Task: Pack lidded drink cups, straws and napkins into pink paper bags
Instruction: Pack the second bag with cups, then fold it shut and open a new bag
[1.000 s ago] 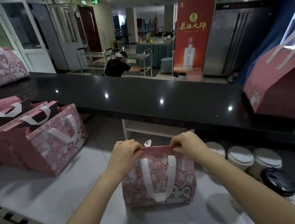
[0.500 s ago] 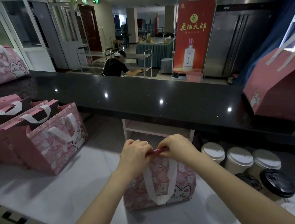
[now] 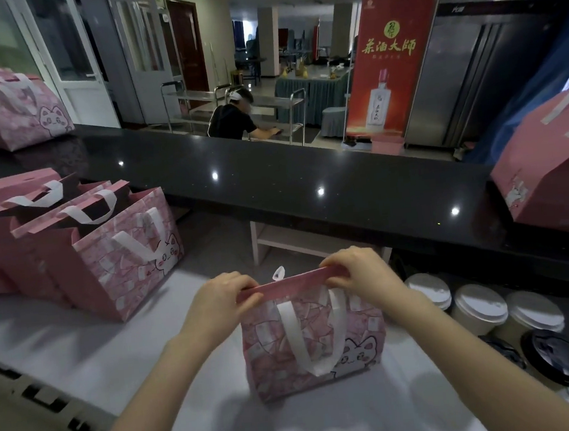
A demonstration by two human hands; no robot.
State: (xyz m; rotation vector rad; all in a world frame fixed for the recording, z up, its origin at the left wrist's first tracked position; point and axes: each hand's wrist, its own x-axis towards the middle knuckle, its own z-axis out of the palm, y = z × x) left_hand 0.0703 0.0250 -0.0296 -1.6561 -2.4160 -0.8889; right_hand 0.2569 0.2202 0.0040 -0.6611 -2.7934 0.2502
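A pink paper bag [image 3: 323,356] with a white cat print and white ribbon handles stands on the white work surface [image 3: 82,353] in front of me. Its top edge is pressed flat into a folded strip. My left hand [image 3: 220,298] pinches the left end of that strip, and my right hand [image 3: 360,274] pinches the right end. What is inside the bag is hidden. Three white-lidded cups [image 3: 480,308] stand in a row right of the bag, with black-lidded cups [image 3: 557,356] in front of them.
Several open pink bags [image 3: 107,251] stand at the left of the surface. A raised black counter [image 3: 308,185] runs across behind, with a pink bag [image 3: 9,108] at its far left and another [image 3: 554,174] at its right. A person sits beyond the counter.
Half a second ago both hands were bunched together at the middle of the bag's top. They have slid apart to its two ends, and the top now lies as a flat strip.
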